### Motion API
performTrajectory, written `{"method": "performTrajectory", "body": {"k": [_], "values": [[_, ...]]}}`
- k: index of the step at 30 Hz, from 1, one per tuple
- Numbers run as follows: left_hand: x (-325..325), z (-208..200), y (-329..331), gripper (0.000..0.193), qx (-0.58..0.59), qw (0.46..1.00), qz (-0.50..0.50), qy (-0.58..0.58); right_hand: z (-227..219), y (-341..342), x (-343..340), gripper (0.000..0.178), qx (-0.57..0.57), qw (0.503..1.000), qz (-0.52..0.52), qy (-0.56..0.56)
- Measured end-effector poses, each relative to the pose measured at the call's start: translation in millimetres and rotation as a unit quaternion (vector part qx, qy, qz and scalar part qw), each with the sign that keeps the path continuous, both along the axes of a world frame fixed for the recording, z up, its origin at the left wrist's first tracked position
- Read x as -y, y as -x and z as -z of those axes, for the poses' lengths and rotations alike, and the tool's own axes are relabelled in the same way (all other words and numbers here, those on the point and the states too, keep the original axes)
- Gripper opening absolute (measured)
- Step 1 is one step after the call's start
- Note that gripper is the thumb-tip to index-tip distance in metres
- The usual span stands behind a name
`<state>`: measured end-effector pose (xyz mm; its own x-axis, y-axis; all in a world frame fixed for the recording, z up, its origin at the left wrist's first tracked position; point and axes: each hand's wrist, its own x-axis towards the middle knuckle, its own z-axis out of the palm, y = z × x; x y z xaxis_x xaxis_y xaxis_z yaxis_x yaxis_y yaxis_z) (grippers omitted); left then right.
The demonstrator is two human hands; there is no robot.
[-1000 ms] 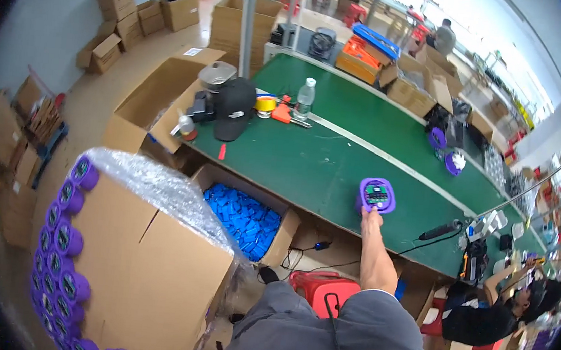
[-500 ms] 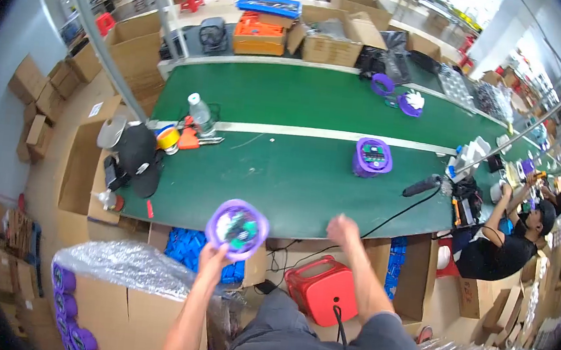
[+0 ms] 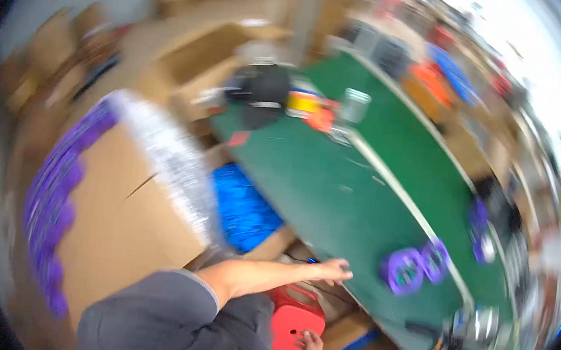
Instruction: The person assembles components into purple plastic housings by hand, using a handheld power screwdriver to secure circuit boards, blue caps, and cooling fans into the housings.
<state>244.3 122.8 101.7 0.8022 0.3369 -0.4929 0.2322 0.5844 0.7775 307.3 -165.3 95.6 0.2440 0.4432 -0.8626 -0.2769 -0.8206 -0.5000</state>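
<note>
My left hand (image 3: 334, 271) reaches over the front edge of the green table, fingers loosely extended with nothing seen in them. Beyond it two purple round units sit side by side on the table. The nearer unit (image 3: 403, 272) has a ring-like rim with greenish parts inside; the farther unit (image 3: 434, 260) stands close against it. Both are smeared by motion. Below the table edge, my right hand (image 3: 310, 346) is beside the red stool (image 3: 290, 321), its fingers loosely apart and no object visible in it. Whether that hand touches the stool I cannot tell.
The green table (image 3: 314, 171) carries a bottle (image 3: 354, 106), tape rolls (image 3: 303, 103) and a black cap (image 3: 266, 96) at its far left. A box of blue packets (image 3: 240, 208) stands under its edge. At left is a large carton (image 3: 129, 208) with purple units along its side.
The view has swung left and blurred. The purple unit from my left hand now appears beside the other on the table, and that hand is empty. My right hand has dropped beside the stool.
</note>
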Motion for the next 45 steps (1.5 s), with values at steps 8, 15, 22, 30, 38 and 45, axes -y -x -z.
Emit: {"method": "performTrajectory", "body": {"k": [8,15,22,30,38,45], "values": [[46.3,32.9,496.9,0.008,-0.277,0.706,-0.641,-0.117,7.9,36.7,-261.9,0.033,-0.004,0.864,-0.472,-0.174],[336.1,-56.7,755.3,0.011,-0.217,0.253,-0.943,-0.008,-62.2,302.9,-393.6,0.04,-0.035,0.746,-0.624,-0.23],[556.1,-17.3,859.5,0.017,-0.188,0.04,-0.974,0.118,-54.7,642.7,-289.5,0.029,-0.184,0.714,-0.657,-0.157],[659.1,4.7,927.7,0.034,-0.058,0.031,-0.995,0.08,-17.0,934.1,-22.0,0.027,-0.266,0.585,-0.76,-0.091],[701.6,14.2,917.3,0.037,-0.123,0.089,-0.988,0.016,-27.0,1004.2,122.8,0.032,-0.179,0.645,-0.733,-0.119],[655.9,29.0,873.8,0.033,0.007,0.071,-0.997,-0.03,14.9,944.5,24.9,0.025,-0.258,0.693,-0.656,-0.149]]}}
